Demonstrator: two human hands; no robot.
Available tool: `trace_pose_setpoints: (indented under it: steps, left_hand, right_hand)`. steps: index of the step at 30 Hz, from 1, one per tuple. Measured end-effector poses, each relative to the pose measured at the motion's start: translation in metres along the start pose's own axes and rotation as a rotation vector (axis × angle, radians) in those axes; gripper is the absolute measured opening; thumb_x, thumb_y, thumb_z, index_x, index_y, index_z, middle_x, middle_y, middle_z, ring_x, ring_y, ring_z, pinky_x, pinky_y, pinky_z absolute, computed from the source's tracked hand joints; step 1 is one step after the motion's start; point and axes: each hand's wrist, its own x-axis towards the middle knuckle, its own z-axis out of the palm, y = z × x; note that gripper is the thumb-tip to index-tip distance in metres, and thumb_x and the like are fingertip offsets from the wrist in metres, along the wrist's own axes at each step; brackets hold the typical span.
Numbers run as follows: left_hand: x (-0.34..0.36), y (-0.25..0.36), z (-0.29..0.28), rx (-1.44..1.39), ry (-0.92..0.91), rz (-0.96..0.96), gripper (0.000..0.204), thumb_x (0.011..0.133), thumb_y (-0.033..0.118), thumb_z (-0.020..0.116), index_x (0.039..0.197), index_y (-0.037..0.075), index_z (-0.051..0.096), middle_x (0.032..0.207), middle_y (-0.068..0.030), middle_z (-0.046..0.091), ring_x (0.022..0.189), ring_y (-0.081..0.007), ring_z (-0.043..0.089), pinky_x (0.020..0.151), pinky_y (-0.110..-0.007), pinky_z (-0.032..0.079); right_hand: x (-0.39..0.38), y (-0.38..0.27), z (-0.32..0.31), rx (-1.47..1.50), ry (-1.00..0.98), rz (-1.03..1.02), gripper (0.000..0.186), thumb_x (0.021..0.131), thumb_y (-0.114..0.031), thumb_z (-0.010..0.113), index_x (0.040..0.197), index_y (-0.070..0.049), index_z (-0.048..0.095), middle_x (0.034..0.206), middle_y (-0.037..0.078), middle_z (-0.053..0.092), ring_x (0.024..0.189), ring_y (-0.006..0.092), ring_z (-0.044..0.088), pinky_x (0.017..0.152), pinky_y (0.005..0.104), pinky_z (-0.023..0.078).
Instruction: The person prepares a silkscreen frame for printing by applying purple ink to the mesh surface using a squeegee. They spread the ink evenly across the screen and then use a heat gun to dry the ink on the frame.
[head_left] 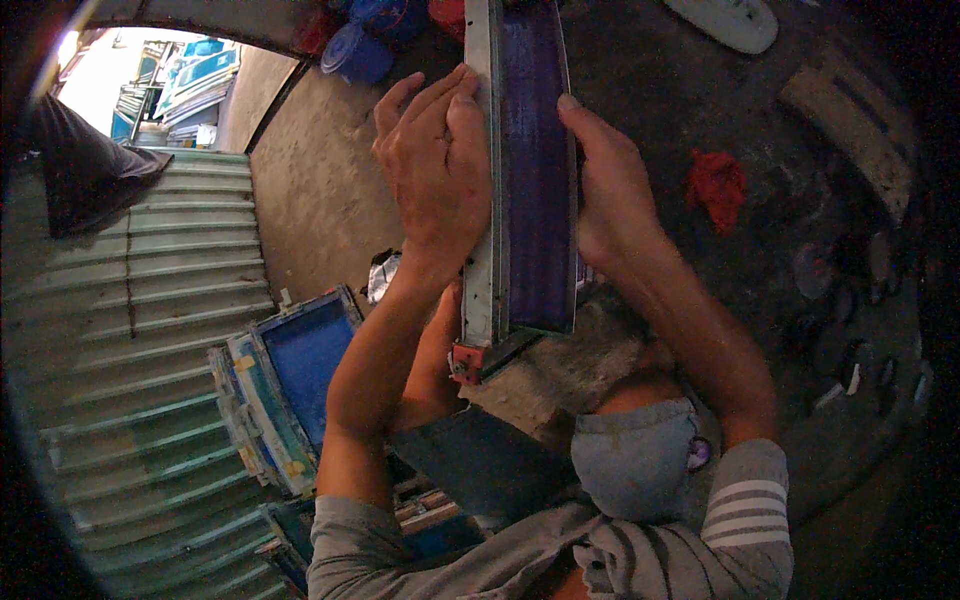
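Upright in front of me stands a long pale frame [480, 200] with a red corner piece [468, 363] at its lower end. Along its right side is a purple strip or panel [535, 180] with a metal rim. My left hand [430, 170] has bent fingers against the frame's left edge, gripping it near the upper part. My right hand [615, 190] holds the right rim of the purple piece, thumb along the edge and other fingers mostly hidden behind it.
Stacked screen frames [305, 380] lean at lower left beside corrugated metal sheeting [140, 290]. Blue containers [355, 60] sit at the top. A red cloth [715, 185] lies on the dark ground at right. More boards [180, 85] show through the opening at upper left.
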Motion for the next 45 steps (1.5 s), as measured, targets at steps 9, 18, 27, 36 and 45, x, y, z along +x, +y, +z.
trace_pose_setpoints:
  steps: [9,18,27,36,45]
  left_hand:
    - [0.001,0.001,-0.002,-0.017,-0.02,-0.029,0.033,0.092,0.017,0.046,0.106,0.001,0.071,0.113,-0.0125,0.069,0.118,-0.035,0.05,0.104,-0.043,0.035]
    - [0.003,-0.008,-0.005,0.107,-0.03,0.063,0.031,0.091,0.016,0.048,0.104,0.003,0.072,0.112,-0.0094,0.069,0.117,-0.0339,0.051,0.103,-0.044,0.035]
    - [0.005,-0.019,-0.021,0.122,-0.083,0.007,0.024,0.09,0.012,0.055,0.106,0.004,0.071,0.11,-0.0141,0.069,0.117,-0.0301,0.055,0.103,-0.039,0.039]
    - [0.027,-0.042,-0.06,0.336,-0.406,0.322,0.041,0.084,-0.006,0.059,0.12,0.011,0.067,0.122,-0.0078,0.063,0.121,-0.0286,0.054,0.098,-0.039,0.046]
    - [0.083,-0.035,-0.064,0.577,-0.765,0.851,0.046,0.064,0.0,0.07,0.107,0.016,0.066,0.127,0.0016,0.062,0.134,-0.0216,0.045,0.12,-0.054,0.015]
  right_hand:
    - [0.001,0.002,-0.004,0.075,-0.024,0.116,0.035,0.098,-0.035,0.051,0.108,-0.004,0.063,0.095,0.009,0.069,0.082,0.0184,0.067,0.075,0.0351,0.056]
    - [-0.003,0.004,0.0,0.104,-0.025,0.162,0.035,0.097,-0.035,0.052,0.11,-0.004,0.062,0.096,0.009,0.069,0.082,0.0203,0.068,0.078,0.0378,0.056]
    - [0.015,0.011,-0.061,0.199,0.058,0.109,0.04,0.095,-0.036,0.056,0.118,-0.003,0.06,0.11,0.013,0.066,0.096,0.026,0.064,0.089,0.0428,0.051]
    - [0.023,-0.028,-0.198,0.153,0.155,-0.033,0.042,0.097,-0.038,0.053,0.122,-0.005,0.058,0.111,0.012,0.066,0.098,0.0274,0.064,0.09,0.0429,0.052]
    - [-0.006,-0.06,-0.259,0.135,0.305,-0.171,0.038,0.096,-0.032,0.056,0.123,-0.006,0.058,0.111,0.012,0.066,0.092,0.0267,0.066,0.082,0.0422,0.055]
